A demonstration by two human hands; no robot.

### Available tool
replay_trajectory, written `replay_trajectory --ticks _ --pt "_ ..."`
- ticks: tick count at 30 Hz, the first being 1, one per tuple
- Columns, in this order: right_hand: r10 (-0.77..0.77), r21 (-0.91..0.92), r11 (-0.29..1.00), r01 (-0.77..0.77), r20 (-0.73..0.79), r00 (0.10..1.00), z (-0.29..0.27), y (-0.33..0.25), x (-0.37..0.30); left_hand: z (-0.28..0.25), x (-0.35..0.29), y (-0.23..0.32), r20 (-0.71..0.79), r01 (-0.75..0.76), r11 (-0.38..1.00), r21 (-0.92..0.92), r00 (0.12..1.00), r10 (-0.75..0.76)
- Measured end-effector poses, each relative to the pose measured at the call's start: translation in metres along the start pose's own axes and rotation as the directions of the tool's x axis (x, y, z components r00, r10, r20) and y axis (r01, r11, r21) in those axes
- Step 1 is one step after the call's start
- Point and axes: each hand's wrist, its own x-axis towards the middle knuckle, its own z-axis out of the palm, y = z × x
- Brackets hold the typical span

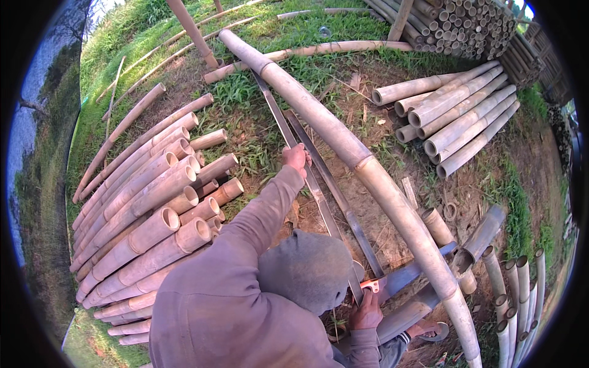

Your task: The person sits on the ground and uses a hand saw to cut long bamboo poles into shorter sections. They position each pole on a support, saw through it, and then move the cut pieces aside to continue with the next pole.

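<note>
Neither of my own hands shows. A person in a grey cap point(307, 270) and dull purple-brown sleeves crouches in front of me, back turned. That person's left hand point(297, 159) grips a long, narrow, dark flat strip point(319, 197), and a second similar strip point(334, 193) lies beside it. Their right hand point(367, 311) is closed at an orange-and-white handle point(370, 286); the rest of that tool is partly hidden. Just right of the strips a long, thick bamboo pole point(392, 187) runs from the far left down to the lower right.
Cut bamboo lengths point(147, 236) are piled on the left. More bamboo lengths point(466, 98) lie at the right, with a stack of thin poles point(472, 24) behind. Short upright pieces point(521, 288) stand at lower right. A post point(193, 34) rises from the grass.
</note>
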Motion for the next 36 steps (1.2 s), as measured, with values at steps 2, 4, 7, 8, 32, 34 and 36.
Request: replay_trajectory --ticks 2,4,7,8,32,34,36 --pt "-0.027 -0.006 1.0 0.027 -0.065 0.997 -0.019 0.007 0.001 0.009 -0.007 0.003 0.011 0.001 1.0 -0.003 1.0 -0.001" --pt "-0.091 -0.118 0.99 0.074 -0.142 0.986 -0.044 0.019 0.001 0.011 -0.011 -0.001 0.032 0.092 0.99 -0.103 0.995 -0.089" --pt "-0.19 -0.332 0.938 0.102 -0.243 0.951 -0.084 0.07 -0.002 0.021 -0.05 -0.009 0.166 0.198 0.966 -0.167 0.971 -0.17" --pt "-0.206 -0.408 0.91 0.076 -0.286 0.936 -0.097 0.099 -0.007 0.024 -0.077 -0.008 0.238 0.262 0.945 -0.195 0.948 -0.213" --pt "-0.062 0.042 0.996 0.08 -0.332 0.941 -0.106 0.14 -0.041 0.077 -0.031 0.055 0.287 0.087 0.943 -0.321 0.958 0.009" --pt "-0.058 0.111 0.989 0.1 -0.334 0.941 -0.104 0.14 -0.029 0.079 -0.022 0.06 0.266 0.071 0.947 -0.314 0.964 0.016" --pt "-0.065 0.135 0.984 0.119 -0.347 0.936 -0.104 0.137 -0.019 0.079 -0.012 0.063 0.255 0.056 0.947 -0.316 0.966 0.028"
